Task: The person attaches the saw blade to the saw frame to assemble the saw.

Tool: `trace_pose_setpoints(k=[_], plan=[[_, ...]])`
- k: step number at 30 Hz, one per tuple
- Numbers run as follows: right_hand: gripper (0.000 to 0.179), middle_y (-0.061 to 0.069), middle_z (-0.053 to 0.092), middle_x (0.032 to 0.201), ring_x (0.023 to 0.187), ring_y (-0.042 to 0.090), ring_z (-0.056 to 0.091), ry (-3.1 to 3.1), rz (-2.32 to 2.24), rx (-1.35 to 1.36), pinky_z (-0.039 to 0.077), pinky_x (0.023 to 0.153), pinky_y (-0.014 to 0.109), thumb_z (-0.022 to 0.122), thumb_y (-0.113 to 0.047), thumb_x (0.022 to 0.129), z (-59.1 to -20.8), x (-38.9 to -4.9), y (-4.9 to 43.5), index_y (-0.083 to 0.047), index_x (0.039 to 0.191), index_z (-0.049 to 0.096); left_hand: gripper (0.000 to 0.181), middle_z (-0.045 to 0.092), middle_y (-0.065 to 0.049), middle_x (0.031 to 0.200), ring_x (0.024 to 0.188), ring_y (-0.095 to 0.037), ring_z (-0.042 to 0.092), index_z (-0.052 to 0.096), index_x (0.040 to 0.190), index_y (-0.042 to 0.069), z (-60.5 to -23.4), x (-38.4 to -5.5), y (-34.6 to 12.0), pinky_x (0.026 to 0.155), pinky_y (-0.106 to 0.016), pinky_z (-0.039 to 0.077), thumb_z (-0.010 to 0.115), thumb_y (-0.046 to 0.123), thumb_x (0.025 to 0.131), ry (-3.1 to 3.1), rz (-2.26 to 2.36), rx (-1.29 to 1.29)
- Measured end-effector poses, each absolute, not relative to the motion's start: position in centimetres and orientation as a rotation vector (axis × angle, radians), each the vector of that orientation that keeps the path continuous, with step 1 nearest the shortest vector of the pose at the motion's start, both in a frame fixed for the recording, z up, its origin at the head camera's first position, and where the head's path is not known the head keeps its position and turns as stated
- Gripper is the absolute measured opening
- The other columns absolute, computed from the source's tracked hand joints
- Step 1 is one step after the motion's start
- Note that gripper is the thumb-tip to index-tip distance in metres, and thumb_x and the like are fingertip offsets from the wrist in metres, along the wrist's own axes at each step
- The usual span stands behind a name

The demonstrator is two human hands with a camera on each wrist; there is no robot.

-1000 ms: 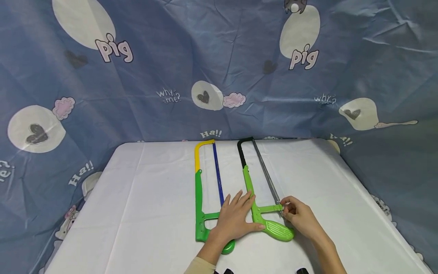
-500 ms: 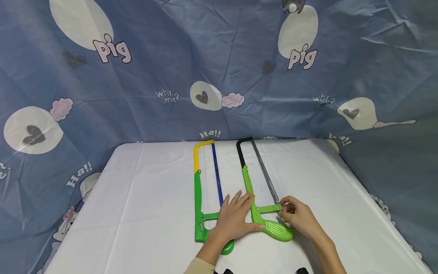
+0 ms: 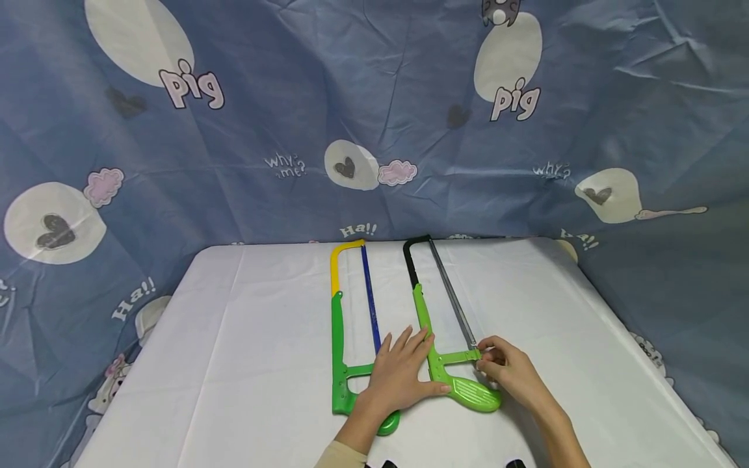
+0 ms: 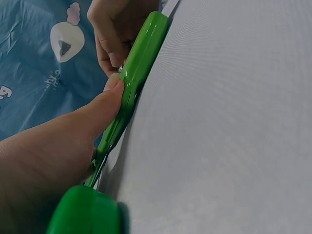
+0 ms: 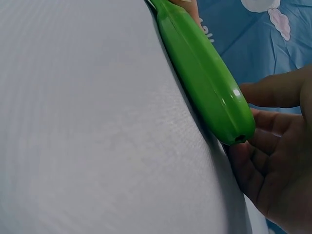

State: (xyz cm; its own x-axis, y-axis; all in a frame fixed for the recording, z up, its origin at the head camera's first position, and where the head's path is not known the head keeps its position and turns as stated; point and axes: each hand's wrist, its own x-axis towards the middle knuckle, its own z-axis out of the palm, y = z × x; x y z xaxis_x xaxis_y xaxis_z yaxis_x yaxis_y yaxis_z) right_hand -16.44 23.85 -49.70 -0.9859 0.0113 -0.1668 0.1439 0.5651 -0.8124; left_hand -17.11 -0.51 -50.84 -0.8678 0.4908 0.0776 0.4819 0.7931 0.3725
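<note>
A light green hacksaw (image 3: 476,394) with a black front bow and grey blade lies flat on the table. My left hand (image 3: 399,374) rests palm down with fingers spread, fingertips on its frame and thumb by the handle. My right hand (image 3: 515,372) pinches at the small metal fitting at the blade's near end, beside the crosspiece; the fingers mostly hide the fitting. In the left wrist view, the left thumb (image 4: 100,105) presses against the handle. From the right wrist, the right hand's curled fingers show behind the handle end (image 5: 229,119).
To the left lies a second hacksaw (image 3: 339,344), dark green with a yellow bow and blue blade, its handle partly under the left wrist. Both are on a white-covered table (image 3: 263,364). A blue printed curtain (image 3: 281,117) hangs behind. Two small black objects (image 3: 515,463) show at the bottom edge.
The right thumb and fingers have shifted slightly at the fitting. The left hand and both hacksaws keep their places; the head view has drifted a little.
</note>
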Motion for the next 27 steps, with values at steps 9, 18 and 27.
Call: trace_pose_setpoints(k=[9, 18, 27], plan=[[0.029, 0.011, 0.067, 0.090, 0.072, 0.018, 0.061, 2.591, -1.473, 0.119, 0.049, 0.059, 0.028, 0.059, -0.007, 0.091, -49.59, -16.36, 24.02, -0.005, 0.120, 0.061, 0.097, 0.027, 0.002, 0.165, 0.154, -0.030, 0.021, 0.033, 0.156, 0.020, -50.80, -17.13, -0.57, 0.121, -0.063, 0.018, 0.055, 0.078, 0.082, 2.951, 0.615, 0.800], [0.026, 0.012, 0.062, 0.094, 0.074, 0.016, 0.057, 2.530, -1.535, 0.077, 0.047, 0.061, 0.028, 0.055, -0.007, 0.096, -49.68, -16.29, 23.98, -0.005, 0.122, 0.056, 0.097, 0.027, 0.001, 0.165, 0.154, -0.030, 0.021, 0.033, 0.156, 0.020, -50.72, -17.14, -0.65, 0.121, -0.062, 0.017, 0.055, 0.078, 0.082, 2.945, 0.625, 0.795], [0.028, 0.013, 0.056, 0.095, 0.078, 0.015, 0.054, 2.468, -1.606, 0.031, 0.051, 0.066, 0.026, 0.052, 0.001, 0.094, -49.84, -16.33, 24.03, 0.001, 0.121, 0.054, 0.097, 0.027, 0.001, 0.165, 0.154, -0.031, 0.022, 0.033, 0.156, 0.020, -50.97, -17.09, -0.67, 0.121, -0.063, 0.017, 0.055, 0.078, 0.082, 2.950, 0.624, 0.798]])
